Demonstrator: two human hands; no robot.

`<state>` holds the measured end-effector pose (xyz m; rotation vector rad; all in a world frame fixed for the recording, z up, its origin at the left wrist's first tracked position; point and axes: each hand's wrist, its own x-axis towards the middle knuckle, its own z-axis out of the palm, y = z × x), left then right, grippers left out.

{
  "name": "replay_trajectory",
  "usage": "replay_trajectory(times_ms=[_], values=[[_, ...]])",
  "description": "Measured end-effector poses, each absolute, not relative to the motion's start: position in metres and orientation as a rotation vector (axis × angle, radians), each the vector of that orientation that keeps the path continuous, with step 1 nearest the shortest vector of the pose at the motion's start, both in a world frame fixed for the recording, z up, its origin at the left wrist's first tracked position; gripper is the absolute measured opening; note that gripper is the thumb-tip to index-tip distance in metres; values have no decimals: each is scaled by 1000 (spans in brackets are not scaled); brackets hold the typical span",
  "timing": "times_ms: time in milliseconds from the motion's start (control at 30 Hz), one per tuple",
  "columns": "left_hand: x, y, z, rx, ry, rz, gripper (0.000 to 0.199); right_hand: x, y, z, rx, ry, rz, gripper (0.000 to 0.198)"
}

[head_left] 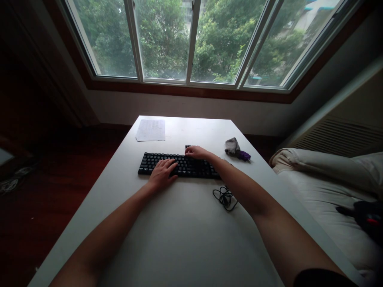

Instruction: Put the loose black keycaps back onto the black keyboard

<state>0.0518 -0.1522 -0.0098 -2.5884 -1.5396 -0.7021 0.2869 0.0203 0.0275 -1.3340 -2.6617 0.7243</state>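
Note:
A black keyboard (193,169) lies across the white table. My left hand (163,172) rests flat over its left part, fingers spread on the keys and thumb along the front edge. At the keyboard's back edge, near the middle, my right hand (196,152) is closed with the fingertips pressed together and pointing left. Whatever is between them is too small to make out. Just behind that hand are some small dark pieces (187,146), partly covered by it. My right forearm hides part of the keyboard's right end.
A coiled black cable (225,198) lies in front of the keyboard, beside my right forearm. To the right are a grey cloth (231,146) and a purple item (244,156). Printed paper (151,130) lies at the back left. A cushioned seat (323,199) adjoins the table's right side.

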Motion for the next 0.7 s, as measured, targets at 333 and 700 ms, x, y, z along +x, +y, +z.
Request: replay_trajectory(times_ms=[333,700], values=[[53,-152,-11,-2591,-1541,-700,54,293,32,15,-1264,-2551,1068,30],[53,-153,-10,-2589,-1541,-715,54,290,32,19,-1324,-2576,1071,27]])
